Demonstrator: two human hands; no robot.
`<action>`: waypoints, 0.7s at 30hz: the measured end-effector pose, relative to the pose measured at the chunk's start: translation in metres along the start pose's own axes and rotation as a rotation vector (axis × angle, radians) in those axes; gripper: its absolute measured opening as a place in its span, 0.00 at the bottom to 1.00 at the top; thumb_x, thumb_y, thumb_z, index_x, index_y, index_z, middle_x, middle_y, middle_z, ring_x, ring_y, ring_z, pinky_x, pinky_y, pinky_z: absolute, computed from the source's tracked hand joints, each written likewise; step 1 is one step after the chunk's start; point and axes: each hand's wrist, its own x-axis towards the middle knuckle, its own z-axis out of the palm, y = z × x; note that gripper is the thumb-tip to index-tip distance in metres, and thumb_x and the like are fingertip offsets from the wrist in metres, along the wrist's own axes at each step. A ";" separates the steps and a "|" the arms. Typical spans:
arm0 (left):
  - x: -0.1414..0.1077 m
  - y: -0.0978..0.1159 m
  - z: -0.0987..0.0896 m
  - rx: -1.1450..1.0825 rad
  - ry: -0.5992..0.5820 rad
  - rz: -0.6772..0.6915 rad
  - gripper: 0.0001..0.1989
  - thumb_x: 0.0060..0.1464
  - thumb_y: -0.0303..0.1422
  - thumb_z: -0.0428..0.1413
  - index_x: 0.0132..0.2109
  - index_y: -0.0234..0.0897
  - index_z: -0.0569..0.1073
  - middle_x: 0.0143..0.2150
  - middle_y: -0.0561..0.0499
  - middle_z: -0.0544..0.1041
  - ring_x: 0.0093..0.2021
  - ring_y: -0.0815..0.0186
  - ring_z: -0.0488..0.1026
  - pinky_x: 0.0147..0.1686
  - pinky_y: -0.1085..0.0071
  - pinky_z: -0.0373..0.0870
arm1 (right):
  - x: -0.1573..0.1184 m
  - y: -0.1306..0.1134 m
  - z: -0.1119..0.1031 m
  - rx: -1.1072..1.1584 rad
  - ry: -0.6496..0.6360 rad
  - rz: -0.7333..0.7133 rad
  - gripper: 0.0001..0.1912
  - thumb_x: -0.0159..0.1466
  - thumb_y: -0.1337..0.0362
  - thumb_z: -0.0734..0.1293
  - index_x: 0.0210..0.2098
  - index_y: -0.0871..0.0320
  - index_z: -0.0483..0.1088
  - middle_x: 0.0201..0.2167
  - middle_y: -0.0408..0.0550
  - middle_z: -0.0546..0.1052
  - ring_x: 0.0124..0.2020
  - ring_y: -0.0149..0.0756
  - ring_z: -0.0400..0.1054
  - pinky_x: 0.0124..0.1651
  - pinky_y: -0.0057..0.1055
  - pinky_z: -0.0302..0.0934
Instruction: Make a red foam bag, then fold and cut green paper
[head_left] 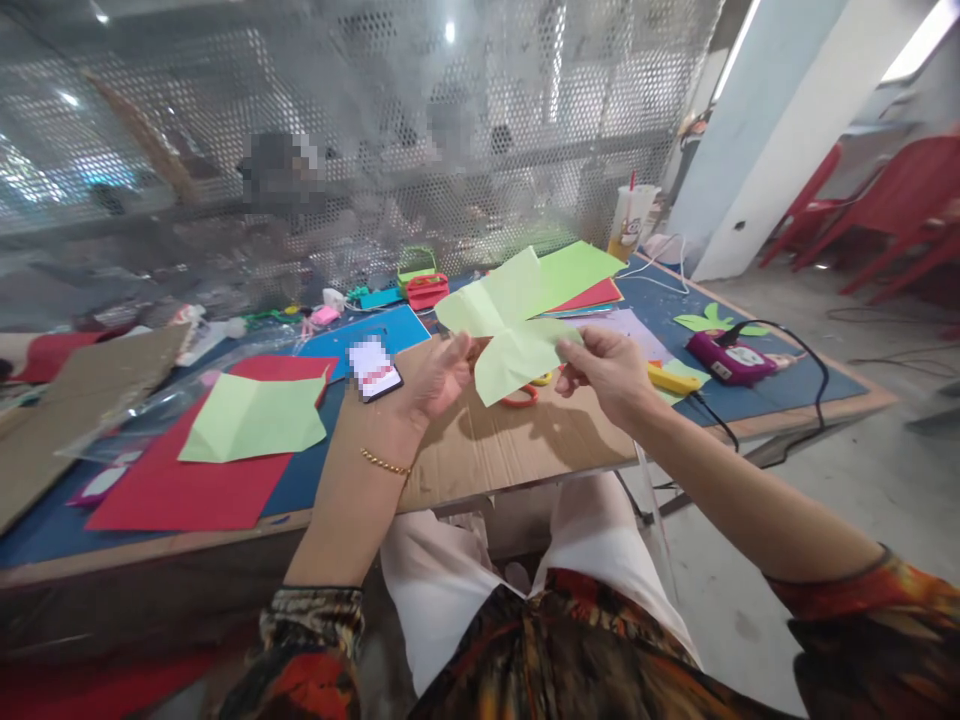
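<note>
A pale green paper cutout (499, 335) with creases and rounded lobes is held up over the table between both hands. My left hand (444, 378) pinches its left edge, and my right hand (606, 370) grips its right lobe between thumb and fingers. Beneath it on the cardboard (480, 455) lie scissors with red-orange handles (521, 397), partly hidden by the paper. Left of my left wrist, a second piece of creased pale green paper (251, 418) rests on a red sheet (202, 490). A phone with a lit screen (375, 368) lies just beyond my left forearm.
Green sheets (574, 275) are stacked behind the cutout. At the back right stands a drink cup with a straw (631, 220). A yellow glue gun (671, 380) and a purple power strip (729, 358) with cables lie to the right. Perforated metal (420, 130) backs the table.
</note>
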 end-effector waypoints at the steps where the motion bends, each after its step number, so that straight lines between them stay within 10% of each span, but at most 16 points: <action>1: -0.001 -0.003 0.002 0.002 -0.001 -0.009 0.34 0.40 0.59 0.77 0.42 0.33 0.86 0.48 0.35 0.89 0.54 0.43 0.86 0.54 0.54 0.82 | -0.001 0.002 0.003 -0.012 -0.010 0.011 0.32 0.46 0.38 0.85 0.31 0.56 0.75 0.16 0.38 0.73 0.16 0.30 0.71 0.20 0.25 0.68; 9: 0.000 -0.011 0.012 -0.037 0.204 -0.047 0.19 0.41 0.39 0.80 0.38 0.37 0.84 0.46 0.39 0.89 0.58 0.40 0.84 0.59 0.47 0.81 | -0.009 0.008 0.013 -0.078 -0.007 0.107 0.34 0.36 0.37 0.88 0.26 0.57 0.78 0.16 0.40 0.74 0.15 0.31 0.70 0.20 0.27 0.68; 21: 0.007 -0.010 0.012 -0.023 0.275 -0.056 0.16 0.46 0.37 0.78 0.39 0.34 0.84 0.45 0.40 0.89 0.55 0.43 0.85 0.59 0.49 0.80 | -0.001 0.011 0.010 -0.101 -0.037 0.118 0.27 0.43 0.43 0.88 0.23 0.54 0.75 0.19 0.43 0.77 0.16 0.32 0.69 0.21 0.31 0.67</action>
